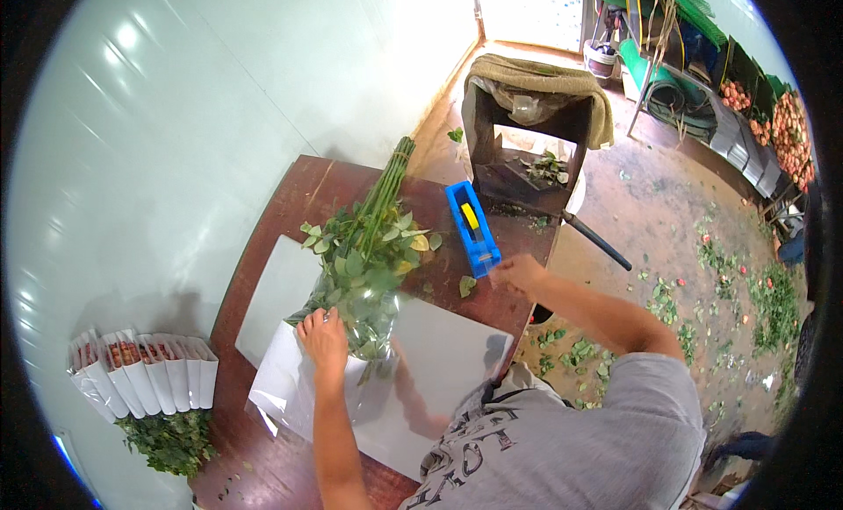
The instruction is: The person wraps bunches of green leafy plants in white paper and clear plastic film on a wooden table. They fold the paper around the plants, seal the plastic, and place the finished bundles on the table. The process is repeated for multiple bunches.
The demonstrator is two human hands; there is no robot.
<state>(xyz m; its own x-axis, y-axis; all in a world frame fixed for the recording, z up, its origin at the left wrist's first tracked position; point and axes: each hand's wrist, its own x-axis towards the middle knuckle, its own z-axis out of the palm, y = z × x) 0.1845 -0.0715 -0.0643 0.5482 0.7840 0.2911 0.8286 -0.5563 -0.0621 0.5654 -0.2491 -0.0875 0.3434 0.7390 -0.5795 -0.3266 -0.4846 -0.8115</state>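
Observation:
A bunch of leafy rose stems (382, 207) lies on the dark wooden table (316, 180), its leaves partly in a clear and white plastic wrap (283, 371). My left hand (324, 335) rests on the wrap with its fingers spread, pressing it beside the leaves; a ring shows on one finger. My right hand (517, 274) is at the cutter end of a blue tape dispenser (473, 230) holding a yellow-cored roll; whether tape is between its fingers is too blurred to tell. Beneath the bunch lies a glossy light board (454, 339). The flower heads are hidden in the wrap.
Several white-wrapped flower bunches (155, 371) stand at the left by the wall. Beyond the table is a dark metal stand (573, 134) draped with cloth (540, 72), with a black handle (599, 243) sticking out. Cut leaves (583, 352) litter the floor; more roses (790, 141) are at the far right.

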